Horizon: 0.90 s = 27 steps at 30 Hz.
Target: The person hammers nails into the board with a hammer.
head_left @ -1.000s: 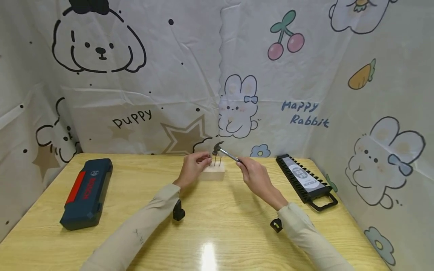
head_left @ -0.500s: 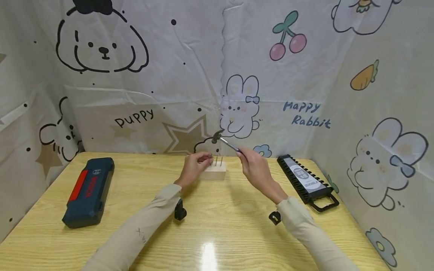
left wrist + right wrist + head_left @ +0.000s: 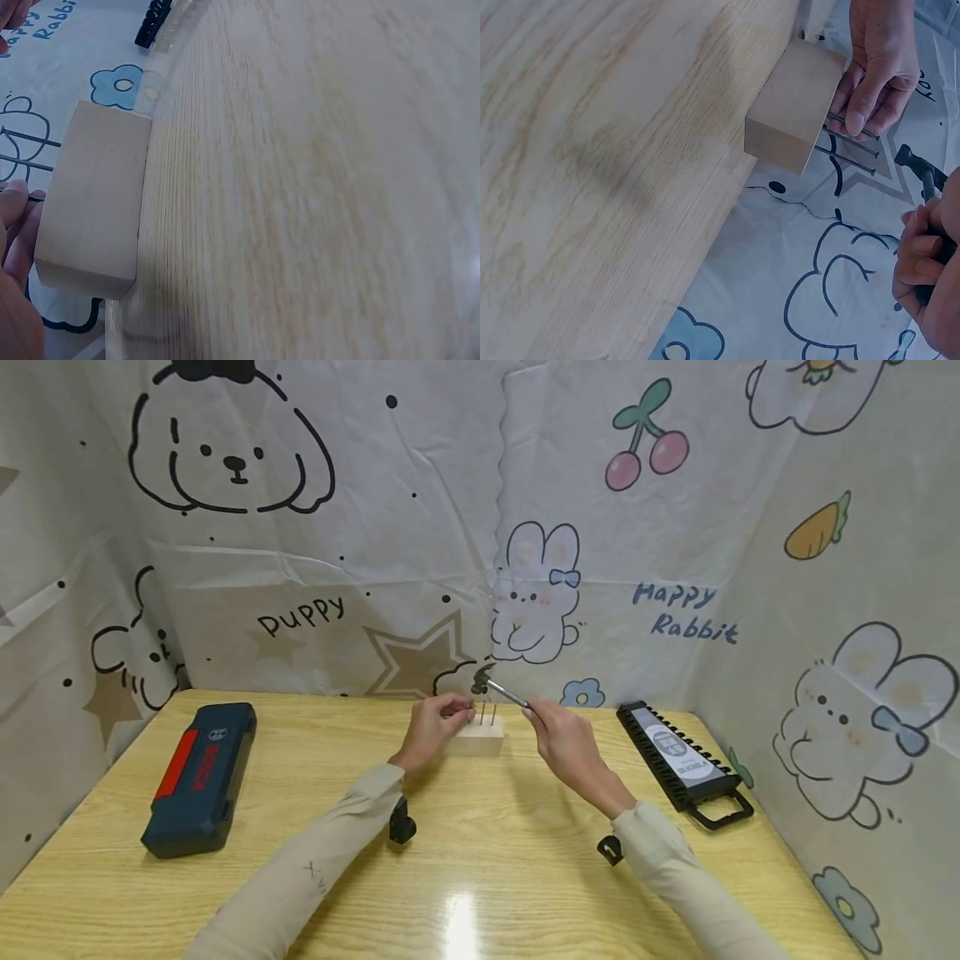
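Note:
A pale wooden block rests near the table's far edge with three nails standing in its top. My left hand pinches the leftmost nail between thumb and fingers, close to the block. The other two, a middle nail and an outer nail, stand upright beside it. My right hand grips a claw hammer by its handle, the head just above the nails and apart from them. In the left wrist view the left fingers partly hide the pinched nail.
A dark blue and red Bosch case lies on the left of the wooden table. On the right lies a black slotted rack with a handle. Printed cloth hangs behind the table and along the sides.
The hammer head rose from the nails, then came partway down again. My left hand keeps its pinch on the leftmost nail. The head view has shifted slightly.

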Motion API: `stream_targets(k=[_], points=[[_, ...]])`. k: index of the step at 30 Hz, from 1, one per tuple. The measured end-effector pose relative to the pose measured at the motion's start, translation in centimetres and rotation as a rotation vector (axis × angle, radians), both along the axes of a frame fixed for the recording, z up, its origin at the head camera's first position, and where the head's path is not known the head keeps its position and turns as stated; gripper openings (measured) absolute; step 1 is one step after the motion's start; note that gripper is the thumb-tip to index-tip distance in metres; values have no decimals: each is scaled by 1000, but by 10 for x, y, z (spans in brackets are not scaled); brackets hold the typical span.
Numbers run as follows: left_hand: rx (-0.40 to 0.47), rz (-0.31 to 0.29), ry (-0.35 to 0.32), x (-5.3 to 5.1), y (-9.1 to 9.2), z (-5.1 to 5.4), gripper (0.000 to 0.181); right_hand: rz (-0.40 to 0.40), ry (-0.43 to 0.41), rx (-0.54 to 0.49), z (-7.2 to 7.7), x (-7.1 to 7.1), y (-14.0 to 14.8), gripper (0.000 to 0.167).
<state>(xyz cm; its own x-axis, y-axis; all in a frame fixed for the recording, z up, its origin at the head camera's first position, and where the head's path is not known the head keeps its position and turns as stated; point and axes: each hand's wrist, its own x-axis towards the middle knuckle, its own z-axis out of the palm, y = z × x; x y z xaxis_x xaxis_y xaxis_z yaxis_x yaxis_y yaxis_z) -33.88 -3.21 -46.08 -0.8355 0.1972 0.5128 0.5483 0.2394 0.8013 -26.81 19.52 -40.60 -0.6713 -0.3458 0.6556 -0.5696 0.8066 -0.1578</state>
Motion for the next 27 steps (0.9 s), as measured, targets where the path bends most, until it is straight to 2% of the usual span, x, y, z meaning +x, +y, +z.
stream_targets(k=[10, 20, 27], points=[[-5, -4, 8, -1, 0, 1, 13, 18, -36, 9, 0, 1, -1, 16], [83, 0, -59, 2, 2, 0, 15, 11, -45, -24, -4, 0, 3, 14], [124, -7, -4, 2, 2, -6, 21, 14, -27, -42, -7, -1, 6, 16]])
